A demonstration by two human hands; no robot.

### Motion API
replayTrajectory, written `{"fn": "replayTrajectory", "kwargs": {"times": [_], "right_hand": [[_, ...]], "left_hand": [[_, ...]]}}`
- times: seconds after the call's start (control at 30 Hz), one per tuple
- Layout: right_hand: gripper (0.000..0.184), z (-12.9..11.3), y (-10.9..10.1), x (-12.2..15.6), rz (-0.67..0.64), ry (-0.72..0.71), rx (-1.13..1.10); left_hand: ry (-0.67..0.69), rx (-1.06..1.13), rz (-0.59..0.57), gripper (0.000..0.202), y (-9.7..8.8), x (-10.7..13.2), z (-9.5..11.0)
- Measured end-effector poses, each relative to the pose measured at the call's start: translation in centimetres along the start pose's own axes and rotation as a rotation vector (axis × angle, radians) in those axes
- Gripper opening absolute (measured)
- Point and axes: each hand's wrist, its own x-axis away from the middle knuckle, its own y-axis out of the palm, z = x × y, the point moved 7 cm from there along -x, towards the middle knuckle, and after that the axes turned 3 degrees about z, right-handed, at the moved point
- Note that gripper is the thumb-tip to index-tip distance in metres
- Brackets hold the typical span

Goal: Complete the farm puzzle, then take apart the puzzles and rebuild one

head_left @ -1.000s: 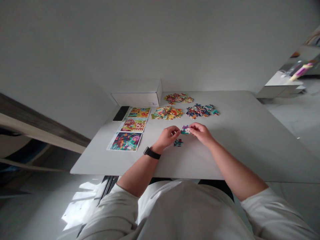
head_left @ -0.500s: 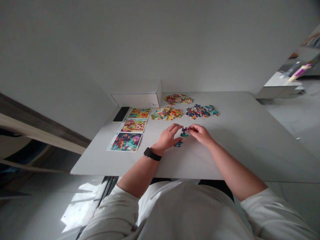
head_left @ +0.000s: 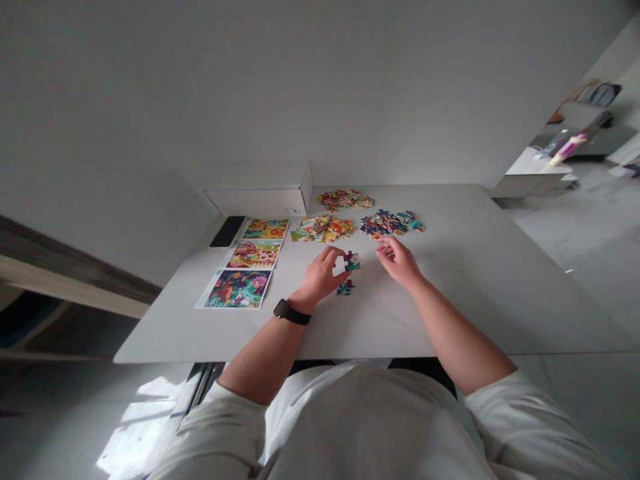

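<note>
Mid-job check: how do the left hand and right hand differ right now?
Wrist: the left hand has a black watch; the right hand has none.
Contact: the left hand has thumb and fingers at a piece; the right hand is apart from it.
Place: the right hand is nearer the dark pile than the left hand.
Shared: both are ungloved, fingers bent.

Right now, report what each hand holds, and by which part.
Left hand: a puzzle section, apparently pinched by its near and far edges. Right hand: nothing visible.
</note>
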Motion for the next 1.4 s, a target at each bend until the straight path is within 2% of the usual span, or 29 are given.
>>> {"fn": "replayTrajectory", "kwargs": {"times": [0.13, 0.3, 0.47, 0.63, 0.87, 1.0, 1.17, 1.27, 1.4], "right_hand": [[0.027, -0.9, 0.2, 0.3, -0.026, -0.11, 0.082], [0.032, -4.4, 2.2, 1.7, -0.177, -0.345, 0.187], [0.03, -5.6, 2.9, 2.1, -0.223, -0.379, 0.238], [0.026, -4.8, 2.0, 1.6, -0.197, -0.373, 0.228], [0.026, -2.6, 0.0, 0.4, -0.133, -0.307, 0.209], [0.029, -2.0, -0.5, 0.0, -0.132, -0.277, 0.213], [0.034, -1.1, -1.2, -0.2, -0.138, -0.259, 0.212], [0.037, -0.1, -1.5, -0.3, -0.148, -0.217, 0.24], [0.034, 0.7, -1.8, -0.3, -0.156, -0.18, 0.277]], "left_hand": [[-0.023, -0.008, 0.006, 0.044, -0.1, 0.0, -0.2], [-0.014, 0.019, -0.012, 0.043, -0.1, 0.0, 0.2], [-0.001, 0.043, -0.038, 0.041, 0.1, 0.0, 0.6], [-0.037, 0.052, -0.051, 0.045, -0.1, -0.1, 0.0], [-0.116, 0.045, -0.197, 0.016, -0.8, -0.2, -2.0], [-0.069, 0.041, -0.317, 0.02, -0.4, 0.0, -1.7], [0.012, 0.036, -0.491, 0.033, 1.2, 0.7, -0.2], [0.032, 0.021, -0.524, 0.035, 1.4, 1.0, 0.2], [0.017, -0.004, -0.536, 0.034, 0.8, 1.2, -0.8]]}}
